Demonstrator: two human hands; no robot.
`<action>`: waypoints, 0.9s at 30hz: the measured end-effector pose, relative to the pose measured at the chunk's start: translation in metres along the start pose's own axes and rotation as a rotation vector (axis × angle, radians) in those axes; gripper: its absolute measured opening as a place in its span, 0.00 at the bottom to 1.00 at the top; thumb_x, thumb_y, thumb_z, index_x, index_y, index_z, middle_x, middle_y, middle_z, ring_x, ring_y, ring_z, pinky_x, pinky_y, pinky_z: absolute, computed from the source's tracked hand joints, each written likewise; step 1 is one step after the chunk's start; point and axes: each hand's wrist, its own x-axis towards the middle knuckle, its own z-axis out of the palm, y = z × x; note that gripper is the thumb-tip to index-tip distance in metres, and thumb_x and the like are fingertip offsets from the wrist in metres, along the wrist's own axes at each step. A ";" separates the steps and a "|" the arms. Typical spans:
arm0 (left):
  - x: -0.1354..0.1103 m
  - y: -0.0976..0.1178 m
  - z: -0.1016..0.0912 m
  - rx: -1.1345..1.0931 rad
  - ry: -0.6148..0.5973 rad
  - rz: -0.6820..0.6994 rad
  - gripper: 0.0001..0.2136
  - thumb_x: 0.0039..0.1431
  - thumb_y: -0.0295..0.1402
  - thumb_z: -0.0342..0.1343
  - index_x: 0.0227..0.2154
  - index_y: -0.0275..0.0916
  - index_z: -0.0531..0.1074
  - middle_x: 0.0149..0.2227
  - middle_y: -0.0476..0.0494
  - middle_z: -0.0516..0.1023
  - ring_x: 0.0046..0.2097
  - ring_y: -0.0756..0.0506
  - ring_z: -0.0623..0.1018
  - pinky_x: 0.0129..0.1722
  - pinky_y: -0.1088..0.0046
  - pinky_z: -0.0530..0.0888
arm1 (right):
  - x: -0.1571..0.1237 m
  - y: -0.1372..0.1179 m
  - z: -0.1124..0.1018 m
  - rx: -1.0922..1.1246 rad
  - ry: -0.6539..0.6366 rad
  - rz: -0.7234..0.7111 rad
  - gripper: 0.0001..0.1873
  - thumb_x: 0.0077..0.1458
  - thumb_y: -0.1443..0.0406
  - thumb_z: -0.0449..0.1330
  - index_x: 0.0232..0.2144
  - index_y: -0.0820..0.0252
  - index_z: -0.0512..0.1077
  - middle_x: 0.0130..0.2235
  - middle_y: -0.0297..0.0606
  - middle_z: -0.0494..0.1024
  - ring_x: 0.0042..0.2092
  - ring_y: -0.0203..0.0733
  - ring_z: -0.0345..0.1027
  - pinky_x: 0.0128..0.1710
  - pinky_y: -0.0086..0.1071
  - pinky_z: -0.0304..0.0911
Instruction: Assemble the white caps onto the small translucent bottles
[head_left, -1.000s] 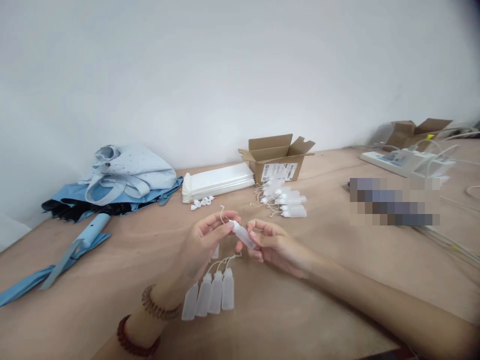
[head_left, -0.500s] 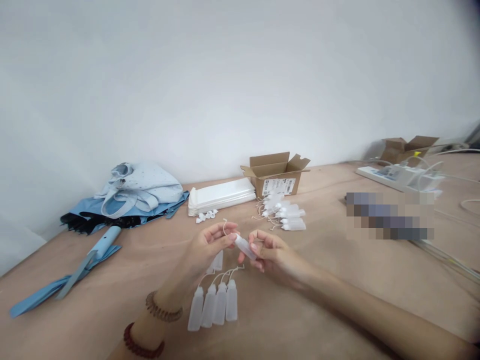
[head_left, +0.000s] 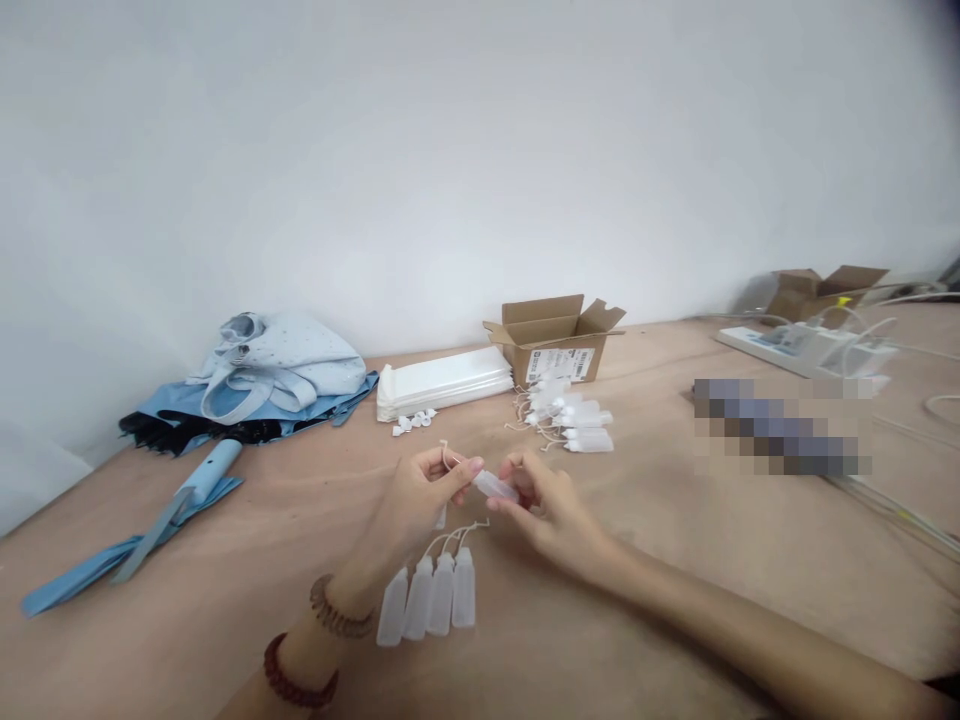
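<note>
A small translucent squeeze bottle (head_left: 496,487) is held between my two hands above the table, lying almost level. My left hand (head_left: 427,490) pinches its neck end, where a thin cord loop sticks up past the fingers. My right hand (head_left: 546,503) has thumb and fingers around the bottle's body. Below the hands, several similar bottles (head_left: 442,597) with corded necks lie side by side in a row. Part of another bottle (head_left: 440,518) shows beneath my left wrist. Beyond my hands is a heap of more bottles (head_left: 587,439), and several small white caps (head_left: 414,422) lie together.
Behind stand an open cardboard box (head_left: 562,347) and a stack of white packets (head_left: 446,382). At left are a light blue bag (head_left: 292,365) and a blue umbrella (head_left: 206,475). A power strip (head_left: 795,350) with cables and a pixelated object (head_left: 776,425) lie at right.
The held bottle has turned closer to level. My right thumb and fingers have shifted their hold on its body, and my left hand has moved slightly right. The camera view has shifted a little.
</note>
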 end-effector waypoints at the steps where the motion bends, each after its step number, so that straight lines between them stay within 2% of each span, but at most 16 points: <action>1: 0.000 0.000 0.001 -0.010 -0.005 0.011 0.15 0.51 0.45 0.60 0.26 0.35 0.73 0.23 0.50 0.71 0.27 0.51 0.69 0.29 0.76 0.64 | 0.001 -0.001 -0.001 0.087 -0.024 0.031 0.11 0.54 0.61 0.59 0.35 0.57 0.59 0.23 0.27 0.66 0.24 0.32 0.54 0.25 0.27 0.48; 4: -0.001 -0.001 0.000 -0.017 -0.023 0.043 0.14 0.51 0.44 0.60 0.28 0.36 0.75 0.24 0.50 0.71 0.29 0.51 0.68 0.32 0.75 0.65 | 0.002 -0.005 -0.004 0.449 -0.153 0.180 0.17 0.53 0.57 0.60 0.35 0.55 0.55 0.27 0.31 0.73 0.23 0.31 0.53 0.23 0.27 0.47; 7: 0.000 -0.005 -0.004 -0.042 -0.073 0.031 0.13 0.52 0.43 0.60 0.31 0.37 0.76 0.27 0.49 0.73 0.28 0.51 0.68 0.30 0.76 0.64 | 0.002 -0.006 -0.006 0.746 -0.277 0.319 0.18 0.54 0.59 0.60 0.35 0.55 0.52 0.28 0.35 0.76 0.20 0.28 0.51 0.22 0.26 0.44; 11: 0.001 -0.008 -0.008 -0.132 -0.148 -0.052 0.14 0.47 0.41 0.64 0.32 0.36 0.76 0.29 0.48 0.75 0.27 0.52 0.68 0.28 0.77 0.65 | 0.001 -0.003 -0.003 0.873 -0.338 0.370 0.17 0.54 0.61 0.61 0.33 0.56 0.53 0.27 0.34 0.75 0.20 0.27 0.51 0.21 0.26 0.42; 14: 0.001 -0.005 -0.009 -0.155 -0.174 -0.073 0.15 0.50 0.44 0.61 0.31 0.35 0.75 0.28 0.48 0.73 0.25 0.53 0.68 0.25 0.78 0.65 | 0.002 -0.002 -0.001 0.820 -0.289 0.314 0.18 0.53 0.60 0.62 0.31 0.57 0.53 0.27 0.33 0.74 0.20 0.26 0.51 0.21 0.26 0.41; 17: 0.002 -0.004 -0.009 -0.037 -0.131 -0.050 0.18 0.53 0.48 0.56 0.27 0.35 0.73 0.25 0.51 0.70 0.21 0.54 0.66 0.21 0.78 0.63 | 0.005 -0.003 -0.002 0.732 -0.274 0.281 0.20 0.52 0.57 0.63 0.30 0.57 0.54 0.26 0.32 0.73 0.19 0.26 0.50 0.20 0.25 0.42; 21: 0.001 -0.007 -0.008 0.100 -0.120 0.026 0.16 0.55 0.47 0.55 0.27 0.36 0.73 0.23 0.52 0.70 0.21 0.55 0.65 0.21 0.79 0.63 | 0.007 -0.001 -0.005 0.612 -0.286 0.290 0.19 0.52 0.55 0.61 0.30 0.57 0.55 0.25 0.31 0.73 0.19 0.27 0.50 0.20 0.25 0.44; 24: 0.000 -0.007 -0.007 0.099 -0.071 0.045 0.16 0.55 0.46 0.54 0.27 0.36 0.72 0.23 0.52 0.69 0.21 0.54 0.65 0.21 0.79 0.64 | 0.008 0.004 -0.006 0.374 -0.144 0.231 0.18 0.49 0.57 0.64 0.30 0.57 0.58 0.25 0.30 0.71 0.22 0.30 0.55 0.22 0.26 0.49; 27: 0.000 -0.008 -0.006 0.109 -0.018 0.022 0.17 0.56 0.47 0.54 0.25 0.36 0.71 0.22 0.53 0.68 0.20 0.55 0.65 0.20 0.79 0.64 | 0.010 0.009 -0.007 0.034 0.028 0.090 0.12 0.48 0.61 0.64 0.32 0.59 0.65 0.26 0.32 0.71 0.27 0.34 0.61 0.26 0.28 0.54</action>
